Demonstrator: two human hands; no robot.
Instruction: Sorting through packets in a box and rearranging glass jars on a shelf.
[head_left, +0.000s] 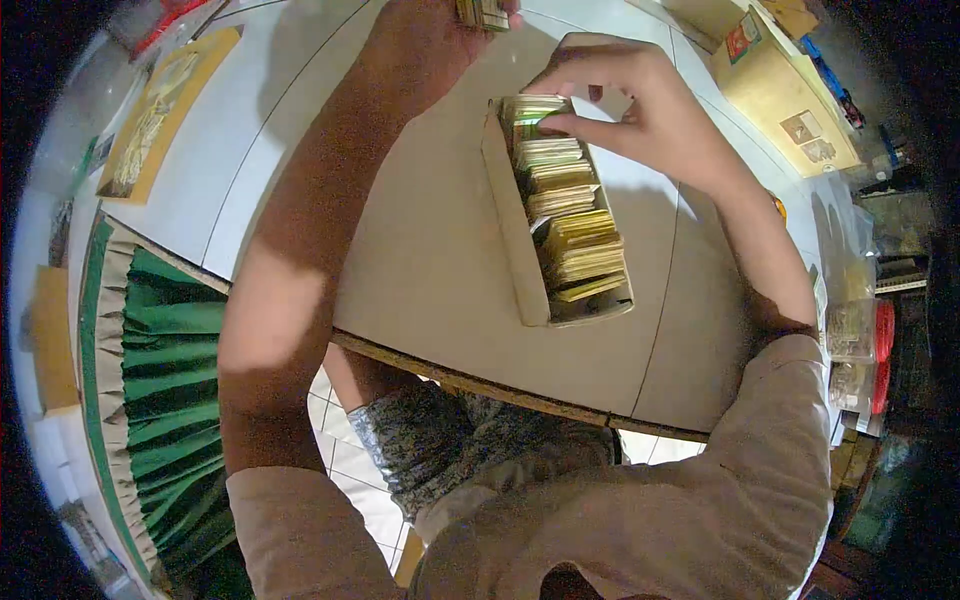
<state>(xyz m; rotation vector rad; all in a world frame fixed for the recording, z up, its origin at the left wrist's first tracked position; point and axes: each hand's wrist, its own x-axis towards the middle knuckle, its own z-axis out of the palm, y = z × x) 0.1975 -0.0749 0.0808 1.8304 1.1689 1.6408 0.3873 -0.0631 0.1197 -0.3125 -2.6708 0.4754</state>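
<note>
A long, narrow open cardboard box stands on the table before me. Upright stacks of thin cards fill most of its length, yellow-edged near me and paler with some green farther off. At the far end, my right hand has its thumb on the near face of a pale bunch of cards, fingers behind it. My left hand reaches to the top edge of the picture, where it holds a small stack of cards. Part of that hand is cut off by the picture's edge.
The white tabletop ends in a dark edge near my lap. A yellow-brown envelope lies at the left. At the right stand a cream-coloured carton and red-lidded plastic jars. Green pleated cloth hangs at the left edge.
</note>
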